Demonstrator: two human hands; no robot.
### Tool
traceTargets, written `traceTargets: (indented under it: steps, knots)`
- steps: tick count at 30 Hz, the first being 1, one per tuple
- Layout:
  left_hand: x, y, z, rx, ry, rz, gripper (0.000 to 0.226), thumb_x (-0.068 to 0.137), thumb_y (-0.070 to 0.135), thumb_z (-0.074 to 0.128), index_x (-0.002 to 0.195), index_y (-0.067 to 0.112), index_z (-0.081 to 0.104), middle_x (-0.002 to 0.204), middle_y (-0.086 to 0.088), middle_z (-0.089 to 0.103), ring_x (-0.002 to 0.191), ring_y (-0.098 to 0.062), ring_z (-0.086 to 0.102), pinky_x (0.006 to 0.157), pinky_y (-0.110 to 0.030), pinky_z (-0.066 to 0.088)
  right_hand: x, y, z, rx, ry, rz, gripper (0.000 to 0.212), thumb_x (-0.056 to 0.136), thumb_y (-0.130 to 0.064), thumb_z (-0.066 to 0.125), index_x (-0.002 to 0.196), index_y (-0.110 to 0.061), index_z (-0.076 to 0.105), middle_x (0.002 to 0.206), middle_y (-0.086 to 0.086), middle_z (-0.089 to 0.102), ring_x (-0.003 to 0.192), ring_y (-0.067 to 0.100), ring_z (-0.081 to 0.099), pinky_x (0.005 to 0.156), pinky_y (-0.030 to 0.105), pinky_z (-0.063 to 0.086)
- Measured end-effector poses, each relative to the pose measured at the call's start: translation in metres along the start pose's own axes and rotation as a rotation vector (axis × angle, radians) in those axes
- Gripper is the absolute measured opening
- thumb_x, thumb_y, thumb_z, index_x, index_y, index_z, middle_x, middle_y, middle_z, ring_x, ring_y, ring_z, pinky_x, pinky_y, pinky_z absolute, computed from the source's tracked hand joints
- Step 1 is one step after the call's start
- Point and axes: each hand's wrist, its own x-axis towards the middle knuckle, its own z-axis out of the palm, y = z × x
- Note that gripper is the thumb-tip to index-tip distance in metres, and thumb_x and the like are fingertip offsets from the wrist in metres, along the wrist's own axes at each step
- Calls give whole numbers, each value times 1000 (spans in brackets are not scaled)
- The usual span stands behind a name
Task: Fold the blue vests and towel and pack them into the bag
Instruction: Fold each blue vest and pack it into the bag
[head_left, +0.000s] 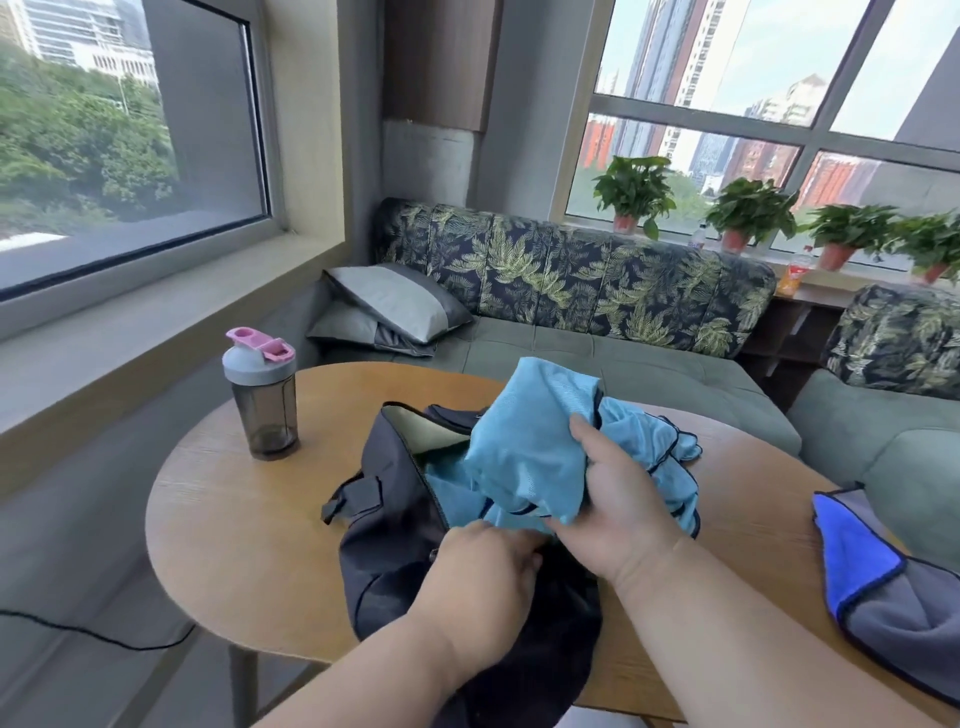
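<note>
Left of the left hand (485, 564), bare surface (249, 530) runs to the shaker bottle (261, 395). Right of the right hand (618, 499), the towel (883, 582) blocks the edge; the bag (384, 519) mouth looks partly filled with blue vest (524, 447).

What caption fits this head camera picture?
Right hand pushes a blue vest into the dark bag; towel waits.

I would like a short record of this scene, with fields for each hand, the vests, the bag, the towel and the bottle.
left hand: at the bag's opening, grip unclear
right hand: grips a light blue vest
bag: dark, unzipped, on the round wooden table; blue fabric partly inside
towel: blue and grey, at the table's right edge, not yet packed
bottle: upright, left of the bag
</note>
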Motion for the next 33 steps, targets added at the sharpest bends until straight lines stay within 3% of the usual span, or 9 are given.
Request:
traceTargets:
  steps: [7,10,13,16,19,22,25,29,33]
  knots:
    - [4,-16,-26,112,64,-54,41,97,45,35,105,28,71,92,6,72,103,-20,60,97,-41,45,5,1,-25,82,95,10,45,106,-39,52,139,-10,64,129,16,73,119,39,70,114,52,46]
    - [11,-42,-38,322,11,-173,65,95,52,11,106,34,72,103,13,74,127,-18,49,121,-44,13,0,-2,-29,99,118,6,45,105,-38,53,140,-11,63,130,16,72,119,40,70,113,52,47]
    - [17,-63,-44,462,43,-254,59,96,49,14,99,33,70,92,13,73,115,-21,50,102,-38,18,-3,-4,-26,81,127,3,42,106,-36,53,137,-9,65,127,15,74,113,35,73,100,46,54]
    - [34,-70,-48,515,89,-184,27,84,43,50,89,35,76,86,10,64,98,-26,51,86,-39,25,-4,-1,-22,43,127,7,39,106,-33,55,135,-9,67,125,14,75,112,34,74,95,45,56]
    - [63,-77,-52,571,100,-81,16,63,29,78,77,37,75,100,1,60,99,-31,51,88,-39,27,-4,3,-17,9,130,12,36,105,-31,56,132,-10,69,123,14,76,112,34,74,93,45,57]
    - [87,-84,-57,680,-119,-172,20,84,35,66,100,37,76,122,2,54,118,-29,43,104,-39,25,-5,5,-14,-14,126,22,33,106,-29,55,129,-11,70,120,13,77,108,33,76,88,45,59]
    - [102,-88,-57,748,-333,-244,29,91,31,53,113,29,71,121,1,58,115,-26,48,99,-38,36,-5,6,-14,-46,137,44,30,106,-28,57,126,-11,71,117,13,78,104,33,77,85,45,60]
    - [112,-88,-68,589,-206,-258,29,88,23,55,114,27,66,120,0,58,111,-26,56,91,-37,40,7,19,-14,-232,148,106,28,103,-26,61,120,-8,74,111,15,79,102,36,77,92,53,61]
    - [114,-90,-80,320,-5,-250,46,92,18,53,135,29,65,122,-2,56,115,-31,57,94,-41,47,29,36,5,-413,126,214,26,104,-19,59,115,-2,75,107,18,79,99,37,76,89,52,62]
